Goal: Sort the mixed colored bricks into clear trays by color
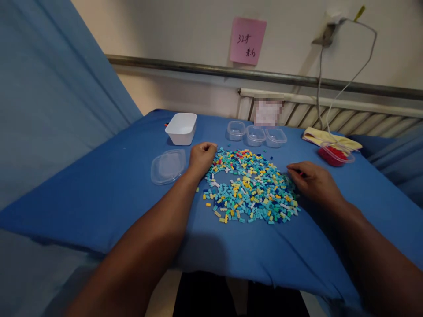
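A wide heap of small toy bricks (261, 193) in turquoise, blue, yellow, white and some red lies in front of me, with a bare patch of cloth in its left part. My left hand (202, 159) is closed at the heap's upper left edge; what its fingers hold, if anything, is hidden. Beyond the heap's right edge, my right hand (315, 181) is closed, thumb and forefinger together, and a bit of red brick (301, 174) shows between the fingers. A clear tub of red bricks (332, 156) stands behind that hand.
A white tub (181, 128) stands at the back left, with a clear lid (168, 166) lying before it. Clear tubs (255, 136) stand in a row behind the heap. A yellow cloth (317, 135) lies at the back right. Radiator (297, 108) and cable (320, 97) are behind the blue-covered table (99, 185).
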Available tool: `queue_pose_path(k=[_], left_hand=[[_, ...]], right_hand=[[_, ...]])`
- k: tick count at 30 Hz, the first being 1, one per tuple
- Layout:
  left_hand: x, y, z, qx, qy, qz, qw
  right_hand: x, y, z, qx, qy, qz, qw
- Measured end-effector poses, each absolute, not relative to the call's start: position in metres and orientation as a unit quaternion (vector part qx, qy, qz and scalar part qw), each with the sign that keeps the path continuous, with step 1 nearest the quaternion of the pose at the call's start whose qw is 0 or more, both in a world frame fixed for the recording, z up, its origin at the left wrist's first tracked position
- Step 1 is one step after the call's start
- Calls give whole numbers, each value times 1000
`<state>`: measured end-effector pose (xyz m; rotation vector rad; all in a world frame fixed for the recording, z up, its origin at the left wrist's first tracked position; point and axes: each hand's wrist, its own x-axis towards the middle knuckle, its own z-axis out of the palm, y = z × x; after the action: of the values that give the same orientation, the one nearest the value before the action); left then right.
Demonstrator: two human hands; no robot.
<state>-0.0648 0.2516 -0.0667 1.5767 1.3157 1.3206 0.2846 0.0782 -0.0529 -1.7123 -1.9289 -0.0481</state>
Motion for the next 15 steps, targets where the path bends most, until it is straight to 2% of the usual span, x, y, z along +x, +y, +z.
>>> queue_pose_path(k=[8,15], left_hand=[[-66,258,-77,624,494,508,329],[-64,255,-76,619,496,510,332]], right_hand=[[211,142,-28,-564,-800,33,202],[148,177,-39,-572,-812,86,82]])
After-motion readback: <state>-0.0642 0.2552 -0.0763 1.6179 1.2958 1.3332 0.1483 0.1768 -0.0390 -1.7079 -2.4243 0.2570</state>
